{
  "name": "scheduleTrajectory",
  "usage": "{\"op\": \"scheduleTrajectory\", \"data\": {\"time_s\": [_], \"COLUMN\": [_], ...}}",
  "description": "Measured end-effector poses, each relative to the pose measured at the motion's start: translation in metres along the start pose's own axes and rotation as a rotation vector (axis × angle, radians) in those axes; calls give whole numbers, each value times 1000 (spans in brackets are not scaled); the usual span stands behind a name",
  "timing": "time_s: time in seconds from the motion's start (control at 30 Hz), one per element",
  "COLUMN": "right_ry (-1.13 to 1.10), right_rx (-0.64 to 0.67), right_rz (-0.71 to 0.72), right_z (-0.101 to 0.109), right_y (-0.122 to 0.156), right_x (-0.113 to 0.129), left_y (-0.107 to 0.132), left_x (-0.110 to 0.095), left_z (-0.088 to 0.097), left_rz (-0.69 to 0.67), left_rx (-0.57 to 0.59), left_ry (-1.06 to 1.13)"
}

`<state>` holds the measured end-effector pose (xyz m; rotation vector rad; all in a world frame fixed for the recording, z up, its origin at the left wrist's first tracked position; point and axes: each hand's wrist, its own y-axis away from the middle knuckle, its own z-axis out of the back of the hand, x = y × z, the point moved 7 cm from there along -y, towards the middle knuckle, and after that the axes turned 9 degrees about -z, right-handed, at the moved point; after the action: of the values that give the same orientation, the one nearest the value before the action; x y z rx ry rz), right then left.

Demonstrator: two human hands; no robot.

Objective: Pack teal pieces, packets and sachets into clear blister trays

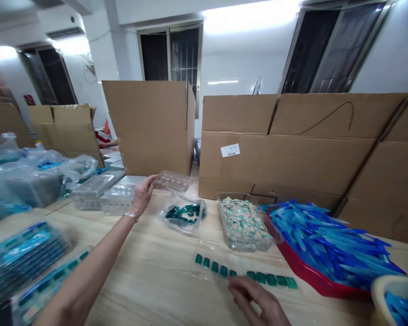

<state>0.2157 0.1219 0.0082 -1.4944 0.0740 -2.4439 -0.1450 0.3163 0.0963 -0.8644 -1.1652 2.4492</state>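
Observation:
My left hand (143,195) is stretched out to the far side of the table, its fingers closed on the edge of a clear plastic tray (173,181) with moulded hollows. Just below that tray lies an open clear bag (185,213) of dark green pieces. Nearer to me, another clear tray (204,273) lies flat, bearing a row of small green square pieces (271,279). My right hand (258,301) hovers at the near edge of this row, fingers bent and apart, with nothing visible in them. Its fingertips hide the middle of the row.
A clear tub (245,222) holds pale and green pieces. Beside it are a red tray (313,281) heaped with blue pointed pieces and a cream bucket (381,290). Clear trays (122,194) and filled packs (30,253) are stacked left. Cardboard boxes (156,127) line the back.

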Motion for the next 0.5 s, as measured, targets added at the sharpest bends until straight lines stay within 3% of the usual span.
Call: {"op": "scheduleTrajectory", "data": {"time_s": [0.07, 0.17, 0.3, 0.43, 0.5], "right_ry": [-273, -686, -935, -919, -857], "right_rx": [-48, -21, 36, -75, -83], "right_rz": [-99, -242, -362, -346, -347], "right_z": [0, -14, -35, -26, -21], "right_y": [-7, -17, -22, -13, -5], "right_x": [11, 33, 50, 37, 28], "left_y": [22, 68, 123, 148, 156], "left_x": [-29, -79, -123, -137, -140], "left_z": [28, 40, 26, 9, -5], "left_rz": [-39, -96, -12, 219, 404], "left_rx": [-79, -47, 56, 119, 240], "left_ry": [24, 145, 356, 692, 970]}}
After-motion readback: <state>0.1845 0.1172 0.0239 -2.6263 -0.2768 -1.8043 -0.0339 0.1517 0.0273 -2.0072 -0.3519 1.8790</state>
